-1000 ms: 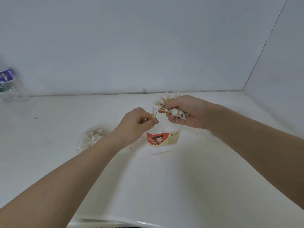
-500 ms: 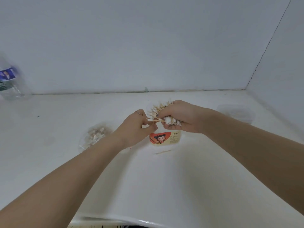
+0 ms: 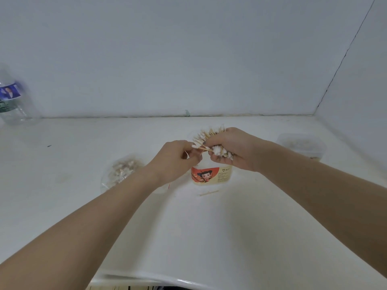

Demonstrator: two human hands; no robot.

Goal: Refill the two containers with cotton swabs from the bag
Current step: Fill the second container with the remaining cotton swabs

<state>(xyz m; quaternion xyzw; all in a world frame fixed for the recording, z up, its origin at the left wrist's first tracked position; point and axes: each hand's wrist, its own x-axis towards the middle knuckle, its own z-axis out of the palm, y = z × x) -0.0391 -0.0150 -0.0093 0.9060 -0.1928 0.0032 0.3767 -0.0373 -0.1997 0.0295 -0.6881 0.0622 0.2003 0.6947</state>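
white counter, swabs between both hands

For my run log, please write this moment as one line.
right hand: holds swab bundle | left hand: pinches swabs from bundle | labelled container: beneath hands | loose swab: on table

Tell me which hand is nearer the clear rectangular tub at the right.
Right. The right hand sits just left of the tub; the left hand lies farther left.
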